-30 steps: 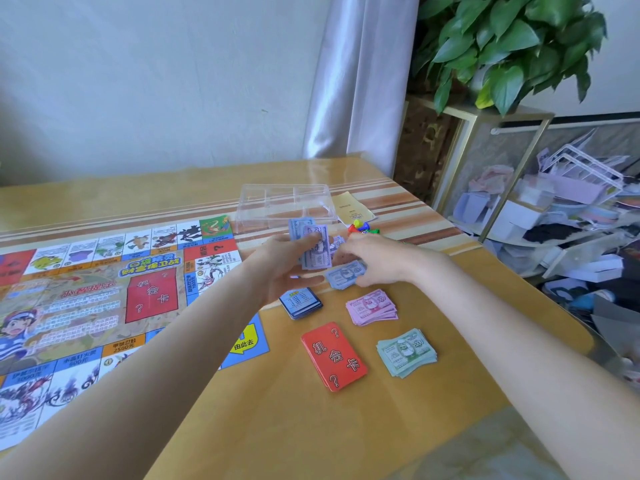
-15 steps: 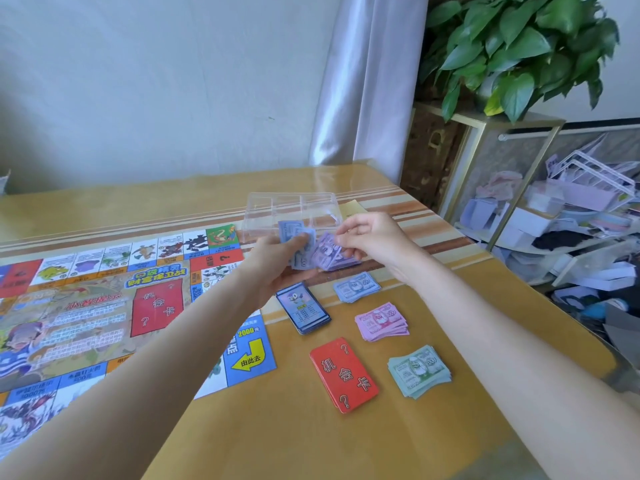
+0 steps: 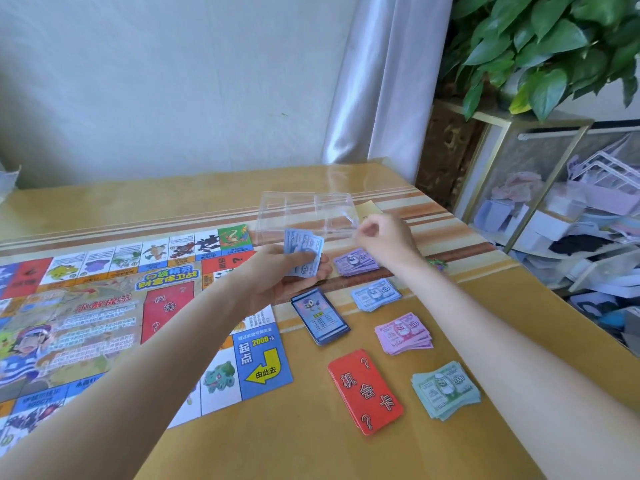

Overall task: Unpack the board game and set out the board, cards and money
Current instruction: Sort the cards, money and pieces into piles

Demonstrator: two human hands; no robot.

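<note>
The colourful game board (image 3: 104, 323) lies flat on the left of the table. My left hand (image 3: 280, 275) grips a small stack of light blue notes (image 3: 304, 251) above the board's right edge. My right hand (image 3: 384, 237) hovers with curled fingers, holding nothing, just above a purple note pile (image 3: 353, 263). To the right of the board lie a blue note pile (image 3: 375, 294), a pink pile (image 3: 403, 332), a green pile (image 3: 445, 389), a dark blue card deck (image 3: 320, 315) and a red card deck (image 3: 365, 389).
A clear plastic tray (image 3: 304, 211) with compartments stands behind my hands, a yellow sheet (image 3: 369, 207) beside it. Small coloured pieces (image 3: 436, 263) peek out behind my right wrist. The table's right edge borders a shelf of clutter (image 3: 571, 220) and a potted plant (image 3: 554, 46).
My right hand took purple notes from my left hand's stack, laid them on the table as a new pile, and lifted off empty. My left hand still holds the blue notes.
</note>
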